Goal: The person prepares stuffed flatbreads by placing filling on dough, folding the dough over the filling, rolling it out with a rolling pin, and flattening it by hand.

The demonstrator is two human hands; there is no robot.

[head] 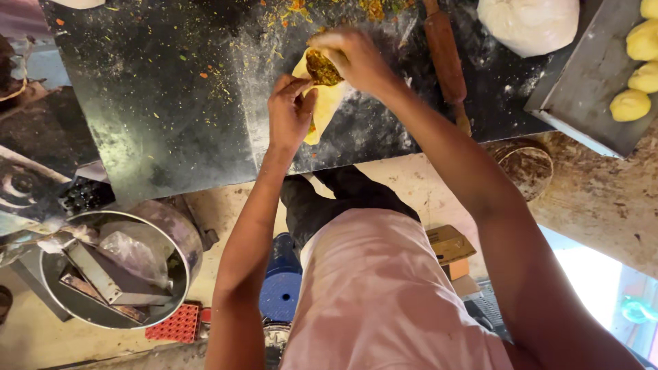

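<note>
My left hand pinches the edge of the soft yellow dough sheet, held above the dark floured worktop. My right hand curls its fingers around the top, cupping the brown-green spiced filling so it stays inside.

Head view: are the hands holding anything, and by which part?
Yes, a yellow dough sheet with brownish filling. The left hand pinches its left edge; the right hand grips its top edge, over the filling.
</note>
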